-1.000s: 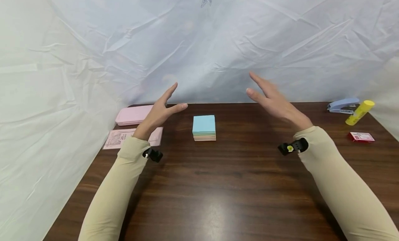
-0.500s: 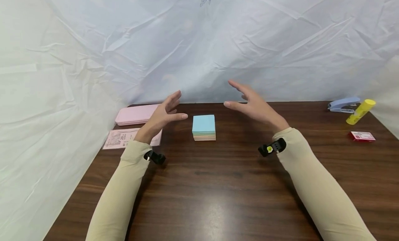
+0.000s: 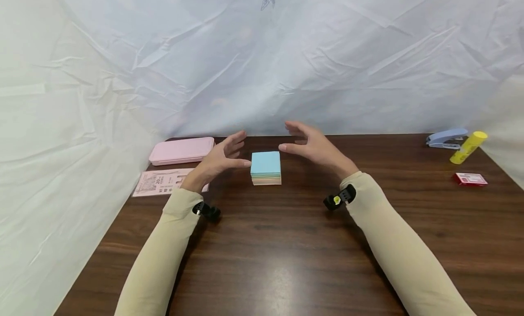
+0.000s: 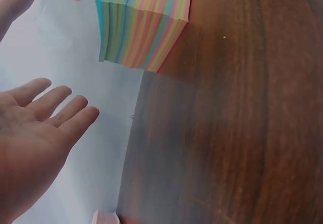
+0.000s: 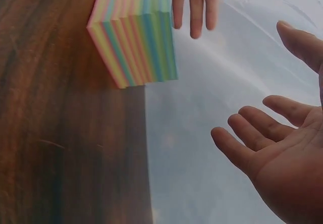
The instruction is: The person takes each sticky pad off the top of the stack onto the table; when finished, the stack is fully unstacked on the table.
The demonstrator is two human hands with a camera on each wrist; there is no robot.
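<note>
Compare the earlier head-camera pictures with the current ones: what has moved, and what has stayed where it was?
Both hands dropped and closed in on the stack of coloured note paper. The left hand moved right, its thumb now near the stack's left edge; the right hand swept left and down, beside the stack's right side. Neither holds anything. The stack, pink case, stapler and glue stick stayed put.

A square block of sticky notes [image 3: 266, 168], blue on top with rainbow-layered sides, lies flat on the dark wooden table [image 3: 286, 252], mid-back.
</note>
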